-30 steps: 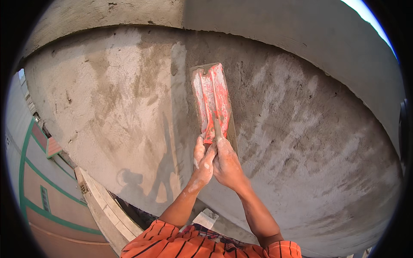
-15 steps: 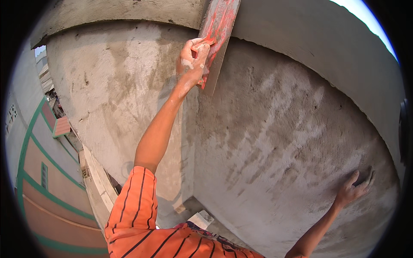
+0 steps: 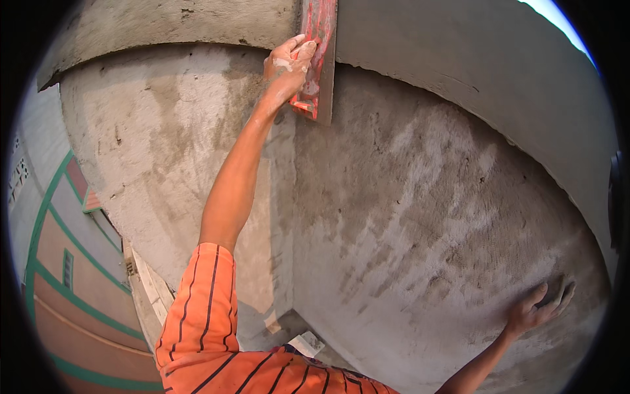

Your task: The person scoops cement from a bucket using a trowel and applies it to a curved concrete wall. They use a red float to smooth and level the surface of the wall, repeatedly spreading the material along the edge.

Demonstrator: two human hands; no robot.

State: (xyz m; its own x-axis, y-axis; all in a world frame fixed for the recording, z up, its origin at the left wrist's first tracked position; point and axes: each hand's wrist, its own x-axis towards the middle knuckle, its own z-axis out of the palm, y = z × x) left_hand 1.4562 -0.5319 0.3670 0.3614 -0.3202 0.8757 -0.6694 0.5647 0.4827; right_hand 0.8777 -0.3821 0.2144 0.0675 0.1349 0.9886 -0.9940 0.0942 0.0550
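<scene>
Left grip (image 3: 287, 69) clasps a long rectangular float (image 3: 321, 62), its red back streaked and crusted with grey. The float stands nearly upright across the lower edge of a concrete band (image 3: 453, 49), coarse and pale leftward, smooth and dark grey rightward. The right grip (image 3: 537, 310), released with fingers spread, is at the rough, blotchy wall (image 3: 420, 197); whether they touch, I cannot tell.

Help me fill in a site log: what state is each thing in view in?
Red plastering float: smeared grey, held long side roughly upright.
Left hand: closed on the float, pale smudges on it.
Right hand: open, fingers spread.
Lower wall: streaked, pale and dark patches.
Upper band: smoother at right than left.
</scene>
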